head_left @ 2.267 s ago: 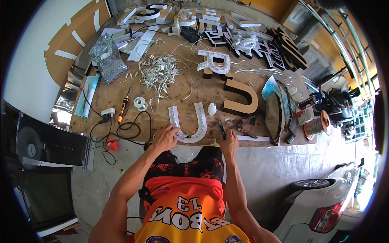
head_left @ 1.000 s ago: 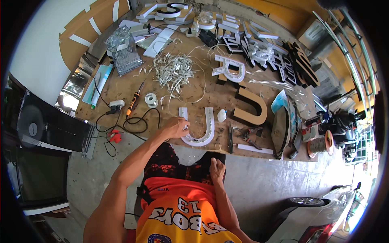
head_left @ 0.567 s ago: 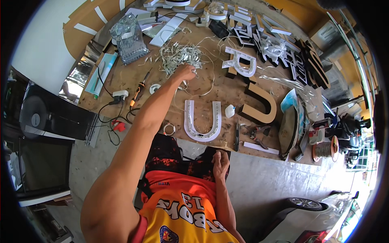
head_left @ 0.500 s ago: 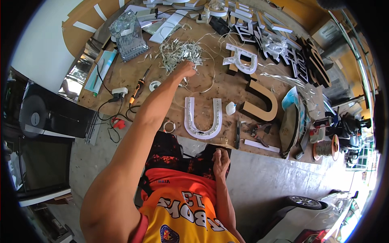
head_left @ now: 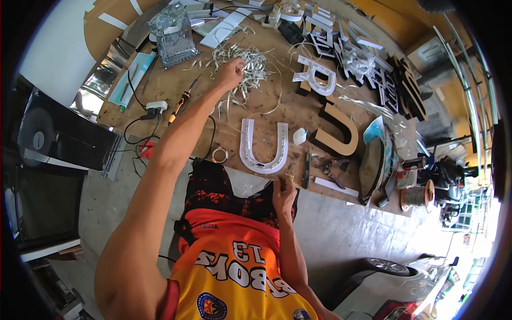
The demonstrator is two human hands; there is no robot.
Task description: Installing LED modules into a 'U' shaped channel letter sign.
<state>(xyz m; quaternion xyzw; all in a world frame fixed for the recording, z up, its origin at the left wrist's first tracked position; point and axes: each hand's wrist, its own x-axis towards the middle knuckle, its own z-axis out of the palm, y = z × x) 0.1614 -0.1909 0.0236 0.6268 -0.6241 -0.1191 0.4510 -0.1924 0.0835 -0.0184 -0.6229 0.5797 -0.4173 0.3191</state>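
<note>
Person's left hand (head_left: 231,74), fingers curled, at the tangle of white wired strips (head_left: 253,70), upper centre of frame, hold unclear; right hand (head_left: 285,192) loosely curled, contents unclear, below the white U-shaped piece (head_left: 264,168), mid-frame.

Surface (head_left: 164,82): brown, wooden-looking, marked with dark stains
Floor (head_left: 330,234): smooth grey concrete, running out from the near edge, glossy beyond the near right corner
White wall (head_left: 45,48): plain, beyond the left edge
Yellow wall (head_left: 381,15): beyond the far right corner, partly in shade
Rails (head_left: 463,80): long, metallic, slanting down beyond the right edge
Black box (head_left: 58,130): near left corner, a round disc on its face
Cabinet (head_left: 48,208): dark and glossy-fronted, below that box
Car (head_left: 426,285): pale, parked beyond the near right corner
Light: strong daylight from the right, whitening the floor there
</note>
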